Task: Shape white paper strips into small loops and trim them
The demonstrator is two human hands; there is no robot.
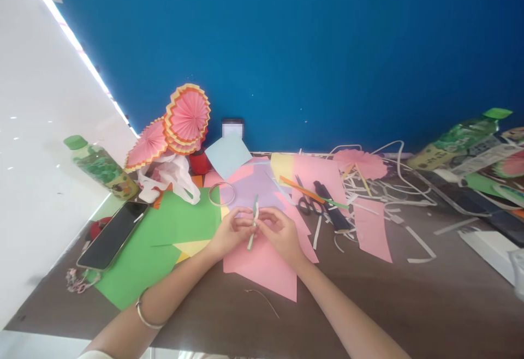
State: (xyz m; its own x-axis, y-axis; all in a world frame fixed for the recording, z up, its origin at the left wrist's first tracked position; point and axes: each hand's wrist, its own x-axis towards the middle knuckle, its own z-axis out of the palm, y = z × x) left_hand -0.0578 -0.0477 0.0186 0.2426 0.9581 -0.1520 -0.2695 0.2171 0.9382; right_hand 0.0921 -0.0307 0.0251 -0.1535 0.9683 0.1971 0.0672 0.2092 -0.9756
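Between both hands is a narrow green and white paper strip, held upright above the pink paper. My left hand pinches it from the left side. From the right, my right hand closes thumb and fingers on the same strip, and the fingertips of the two hands nearly meet. Part of the strip is hidden behind the fingers. Beneath and behind the hands lie purple paper and a large green sheet. A thin ring rests just beyond my left hand.
Scissors and a dark cutter-like tool lie at right, among white paper scraps. Pleated paper fans stand at back left by a green-capped bottle. A phone lies left. The blue wall bounds the table.
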